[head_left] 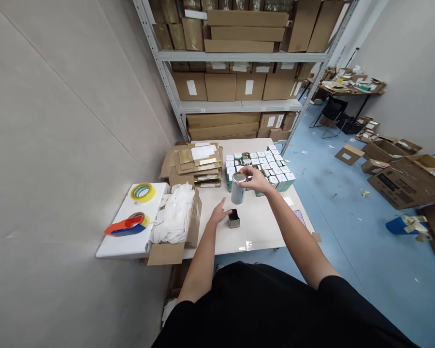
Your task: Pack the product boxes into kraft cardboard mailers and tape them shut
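My right hand [252,180] grips a pale cylindrical can [238,193] near its metal-coloured top, holding it upright over the table [259,227]. Just below and in front of the can stands a small box [234,222], open at the top with a dark inside. Beside that box is my left hand [219,212], its fingers apart and its thumb at the box's left edge; whether the thumb touches it I cannot tell. Behind my right hand, rows of small white-and-green boxes [282,179] stand close together, some with their tops open.
Flattened cardboard [199,166] is stacked at the back left. A carton of white packing material [176,212] stands at the left, beside a tape roll [143,192] and an orange-and-blue tape dispenser [126,224]. Shelving [239,106] rises behind the table. Cartons [402,179] lie on the floor at right.
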Motion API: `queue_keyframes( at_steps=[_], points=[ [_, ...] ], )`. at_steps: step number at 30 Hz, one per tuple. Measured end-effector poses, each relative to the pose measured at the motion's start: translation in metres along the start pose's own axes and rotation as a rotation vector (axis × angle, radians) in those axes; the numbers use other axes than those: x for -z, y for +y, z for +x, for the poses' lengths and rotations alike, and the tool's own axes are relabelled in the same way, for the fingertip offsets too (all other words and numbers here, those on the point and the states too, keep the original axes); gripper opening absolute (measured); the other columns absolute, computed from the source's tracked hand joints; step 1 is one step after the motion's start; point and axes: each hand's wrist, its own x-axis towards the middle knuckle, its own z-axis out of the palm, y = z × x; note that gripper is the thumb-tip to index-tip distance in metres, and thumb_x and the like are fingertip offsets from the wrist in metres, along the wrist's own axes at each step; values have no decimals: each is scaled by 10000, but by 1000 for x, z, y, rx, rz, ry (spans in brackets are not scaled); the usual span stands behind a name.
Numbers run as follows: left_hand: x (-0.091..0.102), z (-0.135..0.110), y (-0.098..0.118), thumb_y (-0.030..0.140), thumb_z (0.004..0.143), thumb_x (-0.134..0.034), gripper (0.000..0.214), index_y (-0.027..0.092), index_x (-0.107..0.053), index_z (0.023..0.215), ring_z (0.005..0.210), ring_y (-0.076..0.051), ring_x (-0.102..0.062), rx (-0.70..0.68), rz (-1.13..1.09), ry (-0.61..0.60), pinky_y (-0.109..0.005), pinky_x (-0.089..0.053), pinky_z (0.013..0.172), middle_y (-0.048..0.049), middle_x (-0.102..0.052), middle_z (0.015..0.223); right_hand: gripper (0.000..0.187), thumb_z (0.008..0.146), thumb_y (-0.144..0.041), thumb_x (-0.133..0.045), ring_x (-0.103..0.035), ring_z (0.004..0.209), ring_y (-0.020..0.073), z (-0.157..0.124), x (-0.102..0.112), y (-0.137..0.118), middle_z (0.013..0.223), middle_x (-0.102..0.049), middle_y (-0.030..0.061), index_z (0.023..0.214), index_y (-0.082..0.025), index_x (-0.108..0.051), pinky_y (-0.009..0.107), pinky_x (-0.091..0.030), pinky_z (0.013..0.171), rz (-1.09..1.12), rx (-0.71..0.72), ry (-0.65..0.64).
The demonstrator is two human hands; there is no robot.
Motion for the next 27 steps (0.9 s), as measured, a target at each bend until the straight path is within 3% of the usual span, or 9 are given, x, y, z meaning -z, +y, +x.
queue_keyframes(
  at_steps=[1, 3, 6, 8, 11, 16, 20, 24, 27],
  points=[
    [17, 2, 11, 497, 860, -749, 835, 247, -419, 1586, 1113, -251, -695, 30, -90, 102, -407, -528, 1023, -170, -607, 1453, 537, 668, -436, -836, -630, 840, 176, 0, 3, -4, 963, -692, 13, 1122, -197, -674, 289, -514, 755, 28, 17, 7],
    [53, 5, 42, 526, 934, -649, 713, 212, -469, 1549, 1133, -231, -679, -47, -245, 247, -388, -523, 1023, -157, -679, 1315, 559, 682, -469, -832, -642, 862, 181, -1, 4, -11, 988, -702, 17, 1149, -202, -678, 299, -527, 772, 75, 36, 21],
    [93, -1, 101, 508, 854, -764, 798, 249, -461, 1546, 1171, -228, -655, -360, -416, 186, -375, -543, 990, -127, -668, 1308, 570, 700, -507, -824, -655, 916, 198, 0, 0, -19, 1050, -717, 35, 1164, -203, -694, 324, -543, 804, 135, 35, 57],
    [101, -10, 140, 452, 769, -865, 966, 290, -386, 1592, 1139, -220, -662, -492, -431, 113, -356, -555, 964, -106, -643, 1332, 583, 694, -521, -838, -658, 959, 213, 2, -5, -25, 1081, -718, 45, 1164, -202, -705, 342, -551, 830, 170, 27, 87],
    [94, -20, 181, 396, 680, -937, 1117, 270, -345, 1620, 1063, -213, -675, -538, -412, 150, -326, -566, 921, -96, -645, 1278, 601, 704, -520, -854, -659, 1022, 241, 2, -11, -29, 1093, -718, 62, 1190, -199, -708, 369, -561, 868, 229, 10, 117],
    [94, -18, 193, 385, 684, -932, 1212, 265, -227, 1663, 976, -195, -695, -468, -504, 251, -320, -570, 895, -62, -687, 1130, 854, 748, -472, -838, -643, 1147, 265, -15, -9, -15, 1222, -694, 91, 1505, -277, -494, 401, -585, 892, 462, -80, -28],
    [107, -7, 193, 431, 731, -898, 1250, 252, -106, 1682, 1073, -235, -693, -462, -612, 171, -390, -561, 970, -86, -709, 1202, 977, 740, -403, -844, -667, 1117, 240, -35, -15, 1, 1220, -706, 65, 1584, -333, -357, 430, -560, 972, 592, -116, -196],
    [102, -2, 203, 496, 830, -810, 1160, 286, -54, 1684, 1240, -266, -641, -534, -629, 84, -437, -510, 1075, -122, -634, 1397, 1125, 664, -371, -908, -703, 1004, 235, -40, -30, 0, 1150, -715, 51, 1606, -326, -292, 418, -575, 930, 641, -112, -106],
    [95, -3, 213, 479, 780, -864, 1211, 319, -71, 1680, 1310, -274, -602, -526, -625, 125, -415, -491, 1103, -125, -578, 1467, 1257, 588, -359, -957, -694, 945, 228, -35, -33, -3, 1095, -693, 37, 1625, -315, -248, 412, -579, 905, 545, -101, 49]
  ],
)
